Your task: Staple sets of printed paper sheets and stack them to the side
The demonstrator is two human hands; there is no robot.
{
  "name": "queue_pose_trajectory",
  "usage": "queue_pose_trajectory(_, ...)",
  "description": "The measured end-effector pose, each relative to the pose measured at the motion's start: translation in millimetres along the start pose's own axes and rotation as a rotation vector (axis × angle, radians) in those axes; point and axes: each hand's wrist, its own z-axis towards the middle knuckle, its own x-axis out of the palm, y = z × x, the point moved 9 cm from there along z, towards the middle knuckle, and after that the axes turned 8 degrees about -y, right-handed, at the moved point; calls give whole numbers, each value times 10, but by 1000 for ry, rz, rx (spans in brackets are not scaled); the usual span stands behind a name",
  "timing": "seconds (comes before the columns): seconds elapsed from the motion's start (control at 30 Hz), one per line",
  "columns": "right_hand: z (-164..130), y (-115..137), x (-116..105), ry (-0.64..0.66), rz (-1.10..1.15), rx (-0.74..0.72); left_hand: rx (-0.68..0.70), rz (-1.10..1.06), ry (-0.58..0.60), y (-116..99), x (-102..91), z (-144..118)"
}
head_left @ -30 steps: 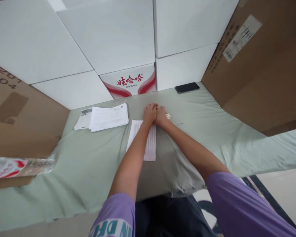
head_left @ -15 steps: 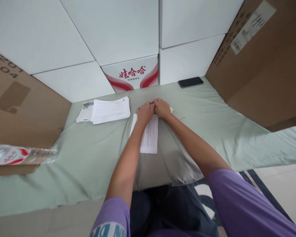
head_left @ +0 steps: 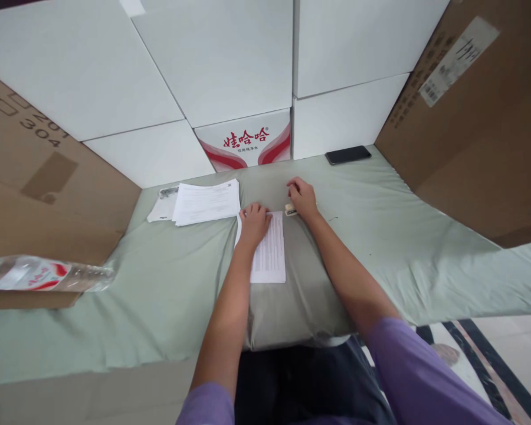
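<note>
White printed sheet point(head_left: 269, 248) on the green cloth point(head_left: 380, 248) was pressed flat under the left hand point(head_left: 253, 223), while the right hand point(head_left: 303, 198), previously joined to it, was curled beside a small stapler point(head_left: 290, 209).

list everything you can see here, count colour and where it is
folded sheet: 1, white, printed, on the cloth under the left hand
small object: 1, pale, at the right hand; too small to identify
paper stack: 1, white, left of the sheet
phone: 1, black, far edge of the cloth
cloth: 1, pale green, covering the surface
bottle: 1, clear, red label, far left
white boxes: several, behind
brown boxes: 2, either side
left hand: flat on the sheet
right hand: by the small object
</note>
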Motion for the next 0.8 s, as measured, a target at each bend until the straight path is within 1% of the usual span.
queue_pose_trajectory(0.1,45,21,11,13,99,27,-23,-67,-27,110,-75,-3)
queue_pose_trajectory(0.17,58,138,46,86,123,15,-34,-138,-62,190,-147,-3)
queue_pose_trajectory(0.2,51,228,85,153,132,-2,-44,-173,-85,238,-189,-3)
queue_pose_trajectory(0.23,27,326,142,242,143,-19,-56,-206,-115,292,-237,-1)
queue_pose_trajectory(0.3,-87,517,305,471,166,-38,-84,-268,-192,410,-346,-1)
queue_pose_trajectory(0.4,-404,699,583,839,151,-12,-151,-347,-349,600,-532,-22)
queue_pose_trajectory(0.43,-511,728,654,934,124,1,-173,-368,-399,653,-589,-36)
queue_pose_trajectory(0.47,-598,744,704,1001,90,12,-189,-386,-438,693,-636,-49)
queue_pose_trajectory(0.5,-650,746,730,1037,53,26,-200,-401,-468,721,-674,-60)
queue_pose_trajectory(0.53,-651,731,722,1031,17,47,-207,-411,-488,741,-703,-69)
queue_pose_trajectory(0.57,-599,700,672,983,-9,74,-215,-417,-507,761,-725,-78)
queue_pose_trajectory(0.6,-494,652,572,895,-17,109,-228,-420,-530,788,-744,-90)
queue_pose_trajectory(0.63,-347,583,413,775,-7,148,-249,-423,-561,826,-759,-105)
queue_pose_trajectory(0.67,-170,491,191,624,22,188,-274,-430,-599,873,-770,-125)
queue_pose_trajectory(0.7,14,373,-88,455,69,226,-297,-444,-638,923,-770,-144)
queue_pose_trajectory(0.73,185,241,-406,283,124,247,-314,-467,-672,970,-757,-160)
queue_pose_trajectory(0.77,337,78,-787,65,176,267,-321,-493,-699,1006,-731,-171)
queue_pose_trajectory(0.8,428,-125,-1158,-136,204,311,-319,-519,-715,1031,-693,-174)
